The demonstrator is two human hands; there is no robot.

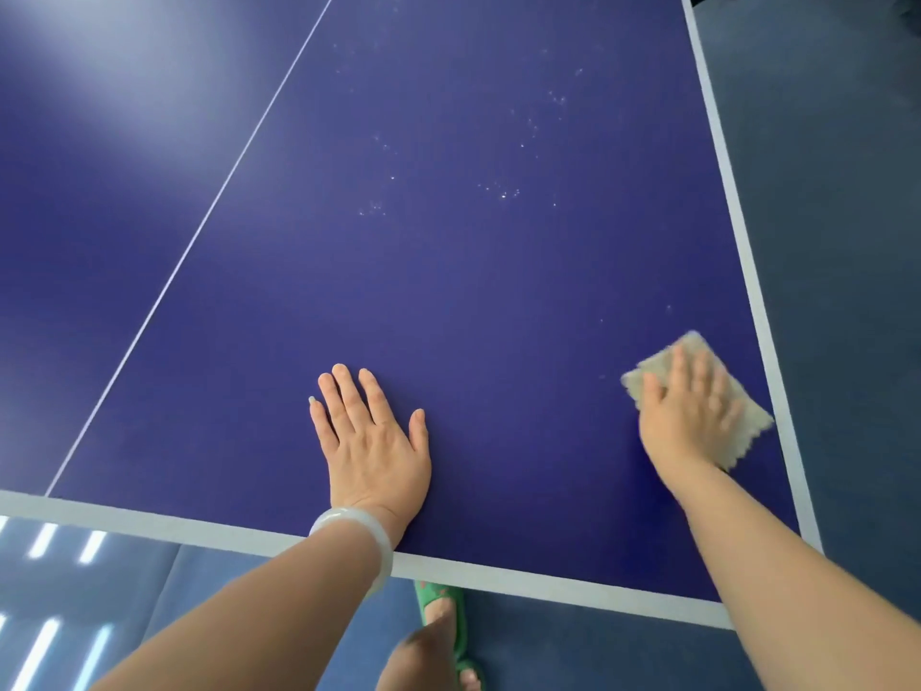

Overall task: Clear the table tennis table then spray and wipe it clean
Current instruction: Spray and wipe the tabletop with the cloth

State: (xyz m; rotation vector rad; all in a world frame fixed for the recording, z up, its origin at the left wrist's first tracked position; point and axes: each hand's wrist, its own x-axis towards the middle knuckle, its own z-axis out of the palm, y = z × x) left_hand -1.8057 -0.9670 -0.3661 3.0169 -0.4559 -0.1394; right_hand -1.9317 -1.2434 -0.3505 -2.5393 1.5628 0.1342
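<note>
Right hand (690, 416) presses cloth (663, 361) on table (448, 291); no writing legible.

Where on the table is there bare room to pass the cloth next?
Bare table lies between the left hand and the cloth under the right hand, and beyond both toward the spray droplets. Left of the centre line is bare too. Only the near right corner is occupied.

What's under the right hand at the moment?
A beige cloth lies flat on the blue table under the right hand, near the white side line. Its corners stick out around the hand; the middle of the cloth is covered.
</note>
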